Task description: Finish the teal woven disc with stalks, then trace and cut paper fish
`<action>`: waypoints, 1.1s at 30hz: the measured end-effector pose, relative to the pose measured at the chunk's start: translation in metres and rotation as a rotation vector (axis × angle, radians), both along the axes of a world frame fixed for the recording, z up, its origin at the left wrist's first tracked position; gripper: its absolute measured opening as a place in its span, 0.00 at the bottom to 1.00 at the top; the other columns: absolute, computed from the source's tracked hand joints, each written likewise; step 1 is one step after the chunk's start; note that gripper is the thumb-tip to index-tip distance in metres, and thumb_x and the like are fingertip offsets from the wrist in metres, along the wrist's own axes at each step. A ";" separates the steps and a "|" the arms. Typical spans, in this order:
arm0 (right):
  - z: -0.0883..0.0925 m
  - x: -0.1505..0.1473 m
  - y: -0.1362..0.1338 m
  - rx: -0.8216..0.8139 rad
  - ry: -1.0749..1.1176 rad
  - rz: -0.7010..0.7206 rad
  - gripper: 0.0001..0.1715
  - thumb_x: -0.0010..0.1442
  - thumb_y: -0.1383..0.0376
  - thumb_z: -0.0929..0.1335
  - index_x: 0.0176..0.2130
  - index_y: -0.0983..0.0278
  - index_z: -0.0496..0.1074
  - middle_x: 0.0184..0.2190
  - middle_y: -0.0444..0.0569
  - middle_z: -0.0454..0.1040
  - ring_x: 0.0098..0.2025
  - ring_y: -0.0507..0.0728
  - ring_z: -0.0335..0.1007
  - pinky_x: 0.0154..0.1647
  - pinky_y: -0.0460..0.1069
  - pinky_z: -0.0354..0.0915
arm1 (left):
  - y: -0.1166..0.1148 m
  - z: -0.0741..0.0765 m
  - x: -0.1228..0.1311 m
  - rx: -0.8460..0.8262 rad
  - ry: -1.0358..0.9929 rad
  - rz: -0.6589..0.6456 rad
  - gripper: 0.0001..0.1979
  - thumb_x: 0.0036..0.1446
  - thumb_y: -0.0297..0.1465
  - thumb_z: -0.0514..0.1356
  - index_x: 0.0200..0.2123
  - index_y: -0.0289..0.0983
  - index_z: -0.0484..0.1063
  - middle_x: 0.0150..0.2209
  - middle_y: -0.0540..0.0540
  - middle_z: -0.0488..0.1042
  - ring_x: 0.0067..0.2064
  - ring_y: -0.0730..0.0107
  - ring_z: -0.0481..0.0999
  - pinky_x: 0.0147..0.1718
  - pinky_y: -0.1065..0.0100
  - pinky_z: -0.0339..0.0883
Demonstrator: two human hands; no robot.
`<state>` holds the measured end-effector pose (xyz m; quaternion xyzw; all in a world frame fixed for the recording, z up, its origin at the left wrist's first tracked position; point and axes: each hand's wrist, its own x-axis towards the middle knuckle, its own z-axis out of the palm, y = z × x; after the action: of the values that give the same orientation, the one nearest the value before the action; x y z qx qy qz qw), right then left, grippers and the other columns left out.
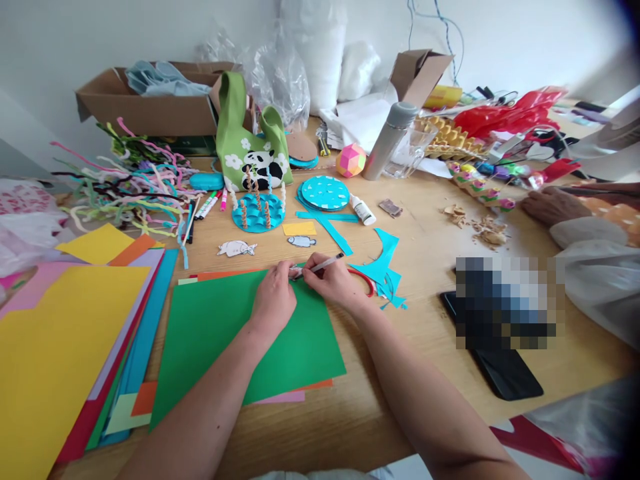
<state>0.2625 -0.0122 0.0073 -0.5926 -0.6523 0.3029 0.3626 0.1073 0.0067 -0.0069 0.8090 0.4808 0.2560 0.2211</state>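
Observation:
My right hand (334, 280) grips a slim pen (325, 264), its tip pointing left at the top edge of a green paper sheet (250, 340). My left hand (274, 297) rests on that sheet with its fingertips pinching a small paper cutout (296, 271) right at the pen tip. The green sheet lies on top of orange and pink sheets on the wooden table (430, 227). Red-handled scissors (367, 280) are partly hidden behind my right hand.
Stacked coloured paper (65, 333) lies left, pipe cleaners (135, 187) behind it. Blue card discs (325, 193), blue scraps (383, 267), fish cutouts (237, 249), glue (362, 209) and a green bag (250, 140) sit ahead. A phone (505, 373) and another person's hand (550, 203) are at right.

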 end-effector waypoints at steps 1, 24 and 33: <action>0.000 0.000 0.000 0.002 -0.003 -0.001 0.05 0.56 0.65 0.64 0.30 0.64 0.67 0.22 0.42 0.69 0.22 0.49 0.61 0.22 0.43 0.53 | 0.000 0.000 0.000 0.000 0.001 -0.001 0.19 0.50 0.14 0.49 0.44 0.36 0.64 0.42 0.40 0.76 0.46 0.61 0.76 0.45 0.60 0.71; 0.003 0.006 0.003 -0.019 0.003 -0.091 0.05 0.54 0.66 0.64 0.27 0.64 0.66 0.20 0.42 0.68 0.22 0.49 0.62 0.23 0.44 0.55 | -0.005 0.001 0.001 0.108 0.141 -0.087 0.19 0.51 0.15 0.50 0.43 0.36 0.68 0.42 0.42 0.76 0.48 0.59 0.72 0.47 0.59 0.69; 0.004 0.005 0.004 -0.064 0.012 -0.114 0.04 0.51 0.65 0.66 0.28 0.64 0.67 0.21 0.43 0.69 0.22 0.49 0.63 0.22 0.44 0.55 | -0.007 0.002 0.000 0.128 0.142 -0.098 0.19 0.53 0.15 0.50 0.46 0.34 0.70 0.42 0.42 0.77 0.47 0.60 0.73 0.46 0.59 0.70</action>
<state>0.2675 -0.0084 0.0112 -0.6381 -0.6054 0.3061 0.3642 0.1076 -0.0001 -0.0052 0.8601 0.4379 0.2170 0.1465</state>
